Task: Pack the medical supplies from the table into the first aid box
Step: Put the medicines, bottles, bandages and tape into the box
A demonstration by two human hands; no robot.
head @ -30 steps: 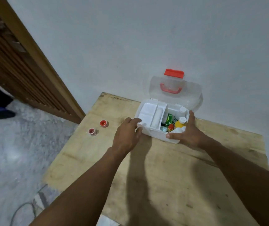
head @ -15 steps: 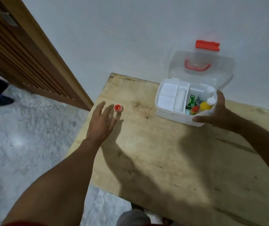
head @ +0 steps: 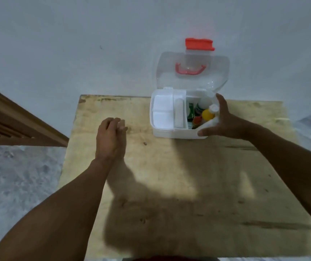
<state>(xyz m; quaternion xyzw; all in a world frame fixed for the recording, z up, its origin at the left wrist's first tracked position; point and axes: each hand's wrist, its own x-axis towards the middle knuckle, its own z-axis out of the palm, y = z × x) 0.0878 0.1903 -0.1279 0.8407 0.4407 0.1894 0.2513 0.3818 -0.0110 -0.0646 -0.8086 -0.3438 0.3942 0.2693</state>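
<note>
The bare wooden bench (head: 188,176) shows no loose supplies, so packing looks nearly finished; the white plastic first aid box (head: 169,131), its clear lid raised, already holds pads and small bottles. The right hand (head: 224,121) grips its near right corner. The left hand (head: 110,138) lies curled, contents hidden

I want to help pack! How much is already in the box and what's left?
The first aid box already holds white pads, a green packet and a yellow bottle. The right hand steadies its corner. The left hand is curled over something on the table, hidden from view. The lid isn't closed yet.
</note>
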